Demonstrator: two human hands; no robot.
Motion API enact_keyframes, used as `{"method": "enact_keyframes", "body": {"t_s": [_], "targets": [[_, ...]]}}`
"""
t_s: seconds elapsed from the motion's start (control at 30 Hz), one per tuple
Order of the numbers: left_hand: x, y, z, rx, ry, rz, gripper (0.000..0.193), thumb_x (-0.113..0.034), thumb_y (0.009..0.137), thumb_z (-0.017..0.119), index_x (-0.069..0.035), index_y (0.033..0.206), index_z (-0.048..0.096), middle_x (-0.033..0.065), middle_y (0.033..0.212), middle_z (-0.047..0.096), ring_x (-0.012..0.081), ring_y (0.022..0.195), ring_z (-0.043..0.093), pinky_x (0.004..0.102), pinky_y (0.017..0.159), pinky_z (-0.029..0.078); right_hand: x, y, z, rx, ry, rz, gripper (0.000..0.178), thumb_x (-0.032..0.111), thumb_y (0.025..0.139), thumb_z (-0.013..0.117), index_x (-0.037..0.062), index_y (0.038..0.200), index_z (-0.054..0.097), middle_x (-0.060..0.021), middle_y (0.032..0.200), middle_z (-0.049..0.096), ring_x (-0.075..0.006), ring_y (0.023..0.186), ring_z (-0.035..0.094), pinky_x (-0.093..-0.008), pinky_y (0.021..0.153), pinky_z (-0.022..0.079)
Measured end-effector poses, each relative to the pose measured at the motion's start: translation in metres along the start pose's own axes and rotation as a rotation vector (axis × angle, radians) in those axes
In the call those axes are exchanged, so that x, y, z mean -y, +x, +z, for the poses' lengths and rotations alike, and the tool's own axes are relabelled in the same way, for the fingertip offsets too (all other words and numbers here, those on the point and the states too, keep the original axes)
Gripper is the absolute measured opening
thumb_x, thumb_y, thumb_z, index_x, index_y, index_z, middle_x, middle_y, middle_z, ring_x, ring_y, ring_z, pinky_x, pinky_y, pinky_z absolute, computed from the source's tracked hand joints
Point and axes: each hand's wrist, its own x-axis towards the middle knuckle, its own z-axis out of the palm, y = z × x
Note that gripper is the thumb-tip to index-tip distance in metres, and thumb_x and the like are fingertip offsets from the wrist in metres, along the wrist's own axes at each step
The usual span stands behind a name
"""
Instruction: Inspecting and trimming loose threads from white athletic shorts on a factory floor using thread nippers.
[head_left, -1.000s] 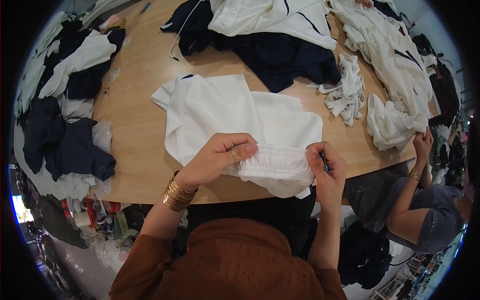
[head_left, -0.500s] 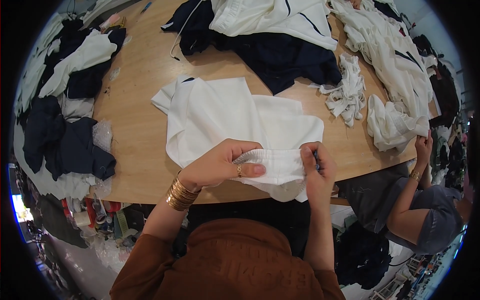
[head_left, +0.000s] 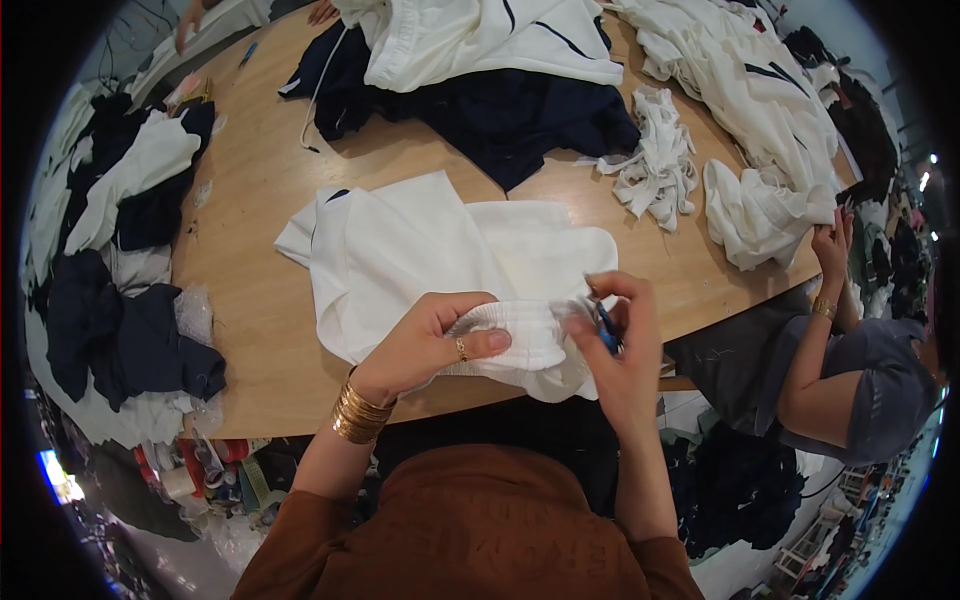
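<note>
White trousers or shorts (head_left: 400, 235) lie folded on the table in front of me, their gathered elastic waistband (head_left: 535, 330) raised at the near edge. Pinched between the thumb and fingers of my left hand (head_left: 435, 335) is the left part of that waistband. My right hand (head_left: 628, 345) is at the band's right end, its fingers curled round small blue thread snips (head_left: 607, 330). A dark tip of the snips shows above the thumb, close to the fabric. Blur hides whether the right thumb still touches the band.
Navy garments (head_left: 520, 115) and white garments (head_left: 470, 45) are heaped at the table's far side. White fabric strips (head_left: 657, 160) lie to the right. More clothes (head_left: 140, 240) pile up at left. At right a co-worker's hand (head_left: 830, 245) holds a white garment (head_left: 765, 215).
My right hand has loosened from the waistband's right end and turned, bringing the blue snips into clearer view. My left hand keeps its pinch. Another person's hand has appeared at the far left.
</note>
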Motion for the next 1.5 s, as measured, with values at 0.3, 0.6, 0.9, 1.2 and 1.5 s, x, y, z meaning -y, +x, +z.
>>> {"method": "enact_keyframes", "body": {"t_s": [0.3, 0.6, 0.9, 1.2, 1.5], "targets": [[-0.01, -0.001, 0.01, -0.065, 0.235, 0.049, 0.019, -0.018, 0.083, 0.062, 0.0, 0.088, 0.06, -0.0031, 0.075, 0.056, 0.003, 0.069, 0.045, 0.0187, 0.062, 0.038, 0.028, -0.025, -0.035, 0.621, 0.182, 0.483, 0.021, 0.018, 0.09, 0.051, -0.0016, 0.086, 0.056, -0.004, 0.054, 0.055, -0.0088, 0.046, 0.053, -0.0212, 0.044, 0.042], [-0.003, -0.001, 0.011, -0.069, 0.415, 0.062, 0.02, -0.02, 0.083, 0.062, -0.001, 0.086, 0.059, -0.0014, 0.069, 0.054, 0.0045, 0.065, 0.044, 0.0201, 0.059, 0.038, 0.027, -0.024, -0.04, 0.648, 0.129, 0.484, 0.02, 0.019, 0.09, 0.051, 0.0014, 0.088, 0.059, -0.0013, 0.054, 0.052, -0.0056, 0.043, 0.047, -0.0194, 0.042, 0.037], [0.027, -0.007, -0.004, -0.46, 0.528, 0.107, 0.044, -0.017, 0.079, 0.064, 0.005, 0.115, 0.049, 0.0118, 0.106, 0.051, 0.019, 0.096, 0.05, 0.0305, 0.084, 0.042, 0.001, -0.027, -0.033, 0.653, 0.395, 0.425, 0.021, 0.021, 0.089, 0.048, 0.0015, 0.089, 0.056, -0.0038, 0.05, 0.049, -0.0107, 0.042, 0.05, -0.0247, 0.038, 0.04], [0.024, 0.003, -0.002, -0.247, 0.478, 0.136, 0.038, -0.018, 0.086, 0.058, 0.008, 0.112, 0.049, 0.0094, 0.096, 0.056, 0.0163, 0.084, 0.049, 0.0267, 0.075, 0.041, -0.013, -0.033, -0.012, -0.042, 0.326, -0.238, 0.014, 0.014, 0.08, 0.057, 0.0005, 0.083, 0.055, -0.0097, 0.061, 0.058, -0.0252, 0.057, 0.059, -0.0302, 0.052, 0.045], [0.025, 0.002, 0.0, -0.293, 0.408, 0.214, 0.024, -0.016, 0.087, 0.056, 0.006, 0.096, 0.052, 0.0068, 0.084, 0.054, 0.0137, 0.072, 0.045, 0.0273, 0.067, 0.039, -0.021, -0.033, 0.04, -0.148, 0.208, -0.216, 0.021, 0.01, 0.07, 0.065, 0.0017, 0.08, 0.048, -0.0133, 0.079, 0.052, -0.0343, 0.07, 0.055, -0.0404, 0.06, 0.043]]}}
